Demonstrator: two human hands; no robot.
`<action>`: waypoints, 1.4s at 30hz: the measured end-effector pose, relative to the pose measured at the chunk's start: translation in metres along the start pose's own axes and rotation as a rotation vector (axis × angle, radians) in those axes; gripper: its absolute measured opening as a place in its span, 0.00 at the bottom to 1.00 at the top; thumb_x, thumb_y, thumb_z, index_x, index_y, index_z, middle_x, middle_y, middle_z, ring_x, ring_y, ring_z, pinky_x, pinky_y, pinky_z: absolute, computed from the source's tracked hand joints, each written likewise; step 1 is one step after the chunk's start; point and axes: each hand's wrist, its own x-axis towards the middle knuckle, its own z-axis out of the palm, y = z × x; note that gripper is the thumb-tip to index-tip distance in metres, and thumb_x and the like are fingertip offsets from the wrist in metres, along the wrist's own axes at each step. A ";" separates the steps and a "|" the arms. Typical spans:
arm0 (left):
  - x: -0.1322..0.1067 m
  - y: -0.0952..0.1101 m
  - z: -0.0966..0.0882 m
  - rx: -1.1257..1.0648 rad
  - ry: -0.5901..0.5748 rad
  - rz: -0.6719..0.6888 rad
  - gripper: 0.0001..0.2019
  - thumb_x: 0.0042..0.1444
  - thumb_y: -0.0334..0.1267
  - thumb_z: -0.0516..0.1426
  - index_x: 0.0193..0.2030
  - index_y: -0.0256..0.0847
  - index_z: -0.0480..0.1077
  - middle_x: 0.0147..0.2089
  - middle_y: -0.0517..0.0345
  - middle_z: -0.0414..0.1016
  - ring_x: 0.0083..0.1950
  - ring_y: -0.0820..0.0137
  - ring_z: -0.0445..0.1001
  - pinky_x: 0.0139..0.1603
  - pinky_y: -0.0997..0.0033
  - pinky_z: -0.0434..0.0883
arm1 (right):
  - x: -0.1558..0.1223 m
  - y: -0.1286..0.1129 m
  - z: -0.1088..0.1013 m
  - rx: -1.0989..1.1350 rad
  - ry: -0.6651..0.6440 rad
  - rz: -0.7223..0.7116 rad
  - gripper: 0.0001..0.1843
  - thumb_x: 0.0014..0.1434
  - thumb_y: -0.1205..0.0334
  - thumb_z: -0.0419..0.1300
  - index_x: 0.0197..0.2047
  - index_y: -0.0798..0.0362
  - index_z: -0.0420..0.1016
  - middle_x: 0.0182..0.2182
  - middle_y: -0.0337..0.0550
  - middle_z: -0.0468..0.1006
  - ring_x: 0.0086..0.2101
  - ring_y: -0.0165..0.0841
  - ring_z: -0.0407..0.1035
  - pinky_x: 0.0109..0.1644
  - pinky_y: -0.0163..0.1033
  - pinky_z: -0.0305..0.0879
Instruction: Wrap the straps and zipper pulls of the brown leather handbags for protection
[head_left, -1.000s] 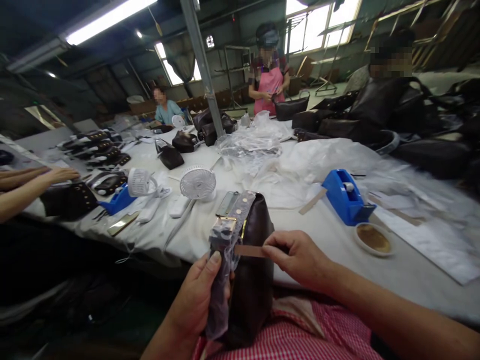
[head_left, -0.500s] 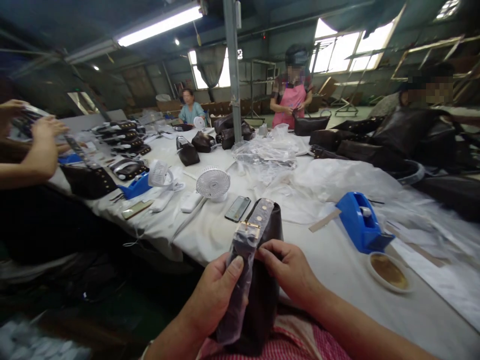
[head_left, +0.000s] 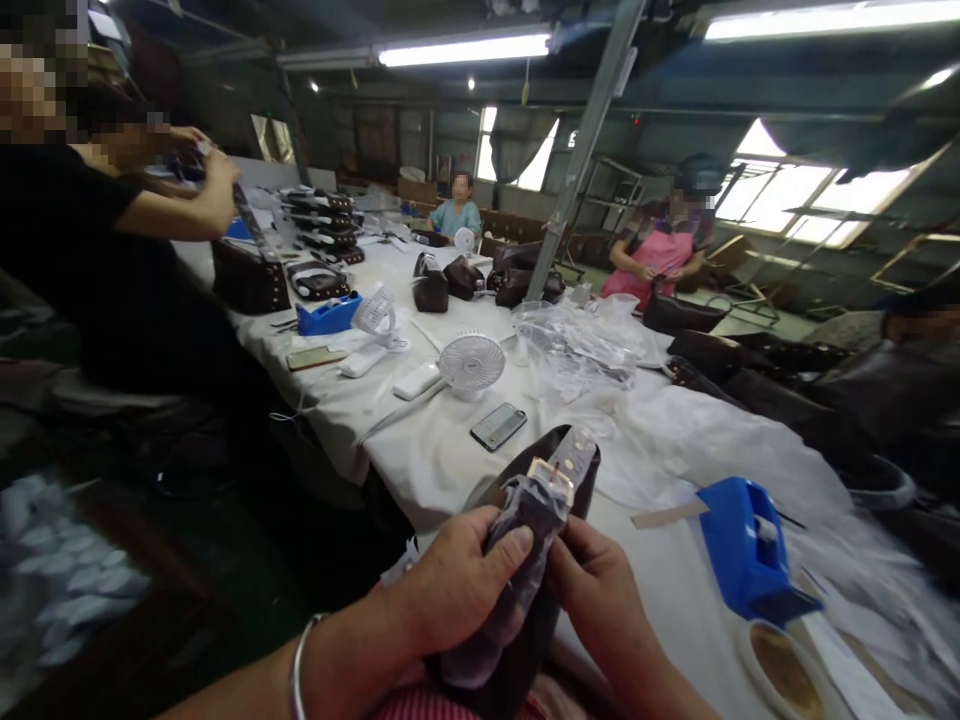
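Note:
A dark brown leather bag (head_left: pixel 525 620) stands on my lap against the table edge. Its strap, with a gold buckle (head_left: pixel 551 481), is wrapped in clear plastic film (head_left: pixel 487 640). My left hand (head_left: pixel 457 585) is closed round the wrapped strap, thumb pressed on the film. My right hand (head_left: pixel 596 590) is closed on the bag's other side, fingertips touching the strap just under the buckle.
A blue tape dispenser (head_left: pixel 746 550) with a strip of brown tape sticks out to my right, a small dish (head_left: pixel 784 675) beside it. A phone (head_left: pixel 498 426), small white fans (head_left: pixel 471 365), plastic sheets and more dark bags lie on the white table (head_left: pixel 420 450). Other people work around it.
My view has swung left and down. The tape strip my right hand held is no longer visible; both hands have closed in on the wrapped strap below the buckle.

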 end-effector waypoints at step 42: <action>0.005 -0.001 -0.013 0.006 0.022 -0.044 0.21 0.56 0.56 0.59 0.38 0.36 0.73 0.28 0.59 0.74 0.26 0.71 0.71 0.25 0.76 0.65 | -0.002 -0.097 -0.041 -0.911 -0.465 -0.967 0.16 0.62 0.74 0.54 0.50 0.50 0.75 0.36 0.46 0.78 0.35 0.33 0.72 0.38 0.37 0.69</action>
